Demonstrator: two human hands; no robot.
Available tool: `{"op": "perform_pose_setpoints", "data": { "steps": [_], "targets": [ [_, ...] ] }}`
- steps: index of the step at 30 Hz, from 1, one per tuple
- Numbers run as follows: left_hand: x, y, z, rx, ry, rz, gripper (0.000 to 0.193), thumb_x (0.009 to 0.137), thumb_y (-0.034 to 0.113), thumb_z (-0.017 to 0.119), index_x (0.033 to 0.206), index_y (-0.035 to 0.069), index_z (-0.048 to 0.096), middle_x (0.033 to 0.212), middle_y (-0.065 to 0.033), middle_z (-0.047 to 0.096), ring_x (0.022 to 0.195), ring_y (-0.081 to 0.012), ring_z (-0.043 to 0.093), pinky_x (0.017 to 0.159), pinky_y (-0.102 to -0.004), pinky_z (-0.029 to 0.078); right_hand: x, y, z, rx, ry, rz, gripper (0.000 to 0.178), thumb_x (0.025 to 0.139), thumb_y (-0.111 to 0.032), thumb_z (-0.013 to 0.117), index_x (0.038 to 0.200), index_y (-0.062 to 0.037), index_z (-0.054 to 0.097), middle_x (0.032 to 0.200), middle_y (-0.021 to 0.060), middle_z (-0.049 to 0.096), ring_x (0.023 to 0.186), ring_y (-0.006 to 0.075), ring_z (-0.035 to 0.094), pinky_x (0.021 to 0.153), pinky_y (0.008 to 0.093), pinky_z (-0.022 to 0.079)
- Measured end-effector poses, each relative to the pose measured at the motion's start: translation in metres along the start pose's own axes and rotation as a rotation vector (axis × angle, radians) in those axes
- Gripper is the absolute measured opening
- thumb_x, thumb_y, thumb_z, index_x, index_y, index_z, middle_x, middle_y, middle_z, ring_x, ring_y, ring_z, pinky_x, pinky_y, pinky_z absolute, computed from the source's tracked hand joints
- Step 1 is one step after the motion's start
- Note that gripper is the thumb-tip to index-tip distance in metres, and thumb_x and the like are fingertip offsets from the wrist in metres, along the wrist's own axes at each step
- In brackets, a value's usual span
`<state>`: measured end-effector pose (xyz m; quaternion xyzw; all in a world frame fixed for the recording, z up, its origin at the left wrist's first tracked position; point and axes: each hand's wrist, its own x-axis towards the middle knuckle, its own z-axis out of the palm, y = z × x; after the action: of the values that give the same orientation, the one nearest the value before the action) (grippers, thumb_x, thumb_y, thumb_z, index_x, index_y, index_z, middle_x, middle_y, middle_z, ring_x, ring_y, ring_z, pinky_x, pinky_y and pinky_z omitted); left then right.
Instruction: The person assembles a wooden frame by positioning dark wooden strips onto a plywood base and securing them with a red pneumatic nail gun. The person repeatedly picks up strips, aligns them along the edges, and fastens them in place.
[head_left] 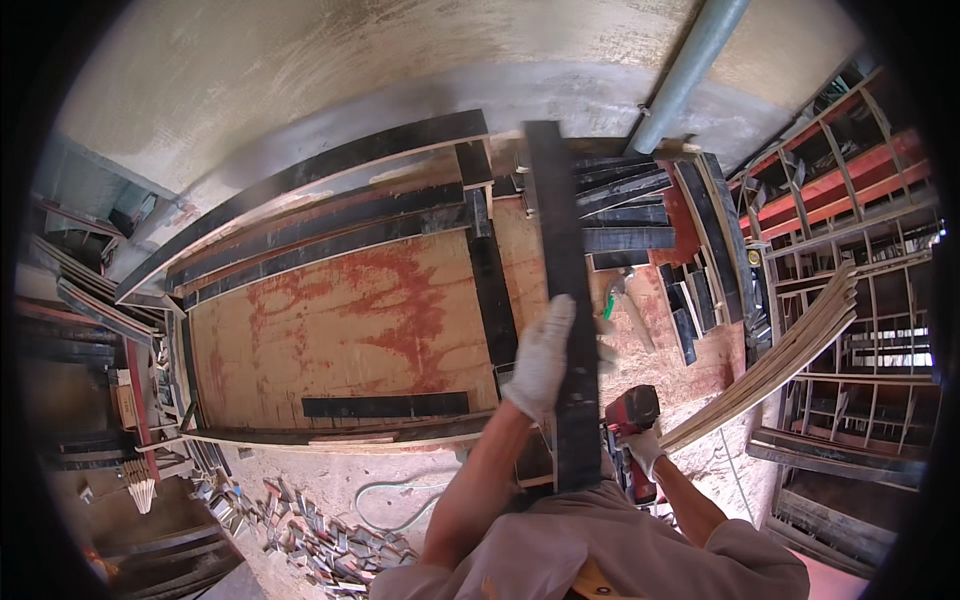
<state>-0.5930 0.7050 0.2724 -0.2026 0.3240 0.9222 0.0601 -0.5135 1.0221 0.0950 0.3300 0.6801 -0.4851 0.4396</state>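
Both hands gloved, left (541, 357) clamped on black strip (560, 270), right (643, 447) gripping red power tool (630, 420), over plywood sheet (340, 330).

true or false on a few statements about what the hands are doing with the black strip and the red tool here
1. The left hand in a white glove grips a long black strip. True.
2. The right hand is on a red power tool. True.
3. The black strip lies crosswise, running left to right over the plywood sheet. False: it runs lengthwise away from the person, from near the body to the far end of the sheet.
4. Both hands are bare. False: both wear white gloves.
5. A grey pipe runs up the wall beyond the sheet. True.
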Motion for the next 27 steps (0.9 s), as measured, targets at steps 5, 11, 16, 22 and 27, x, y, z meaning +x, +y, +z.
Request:
{"op": "perform_pose_setpoints", "data": {
  "steps": [5, 11, 16, 22, 27],
  "targets": [
    [-0.013, 0.022, -0.055, 0.061, 0.096, 0.002, 0.056, 0.109, 0.054, 0.043, 0.123, 0.002, 0.061, 0.104, -0.0145, 0.074, 0.076, -0.0241, 0.075, 0.071, -0.0376, 0.064, 0.017, 0.010, -0.007, 0.044, -0.044, -0.026, 0.032, 0.080, 0.005, 0.066, 0.105, -0.0127, 0.073, 0.059, 0.0037, 0.056, 0.041, 0.0178, 0.051, 0.037, 0.0373, 0.042],
    [-0.012, 0.027, -0.065, 0.088, 0.098, 0.002, 0.055, 0.110, 0.054, 0.043, 0.124, 0.003, 0.060, 0.103, -0.0130, 0.073, 0.077, -0.0233, 0.073, 0.071, -0.0373, 0.062, 0.027, 0.017, -0.012, 0.025, -0.026, 0.045, 0.027, 0.081, 0.004, 0.067, 0.103, -0.0113, 0.072, 0.057, 0.0035, 0.053, 0.040, 0.0186, 0.051, 0.037, 0.0386, 0.043],
    [-0.009, 0.025, -0.074, 0.016, 0.085, 0.000, 0.055, 0.109, 0.053, 0.046, 0.127, 0.002, 0.057, 0.105, -0.0137, 0.071, 0.079, -0.0234, 0.071, 0.071, -0.0381, 0.061, 0.013, 0.007, -0.006, 0.038, -0.012, -0.013, 0.012, 0.080, 0.002, 0.070, 0.074, -0.0043, 0.063, 0.055, 0.0073, 0.055, 0.039, 0.0217, 0.053, 0.035, 0.0391, 0.045],
    [-0.005, 0.025, -0.077, 0.032, 0.095, 0.000, 0.055, 0.109, 0.053, 0.046, 0.127, 0.002, 0.056, 0.105, -0.0141, 0.071, 0.078, -0.0235, 0.071, 0.071, -0.0387, 0.061, 0.016, 0.006, -0.006, -0.024, -0.008, 0.012, 0.012, 0.081, -0.001, 0.072, 0.076, -0.0049, 0.062, 0.055, 0.0064, 0.053, 0.040, 0.0209, 0.053, 0.037, 0.0391, 0.045],
    [-0.011, 0.028, -0.066, 0.012, 0.092, -0.001, 0.056, 0.109, 0.053, 0.045, 0.127, 0.001, 0.055, 0.104, -0.0142, 0.072, 0.076, -0.0235, 0.071, 0.070, -0.0382, 0.062, 0.009, -0.001, -0.002, -0.021, 0.015, 0.022, 0.008, 0.080, 0.001, 0.072, 0.077, -0.0014, 0.065, 0.057, 0.0081, 0.057, 0.041, 0.0215, 0.055, 0.036, 0.0377, 0.046]
  ]
}}
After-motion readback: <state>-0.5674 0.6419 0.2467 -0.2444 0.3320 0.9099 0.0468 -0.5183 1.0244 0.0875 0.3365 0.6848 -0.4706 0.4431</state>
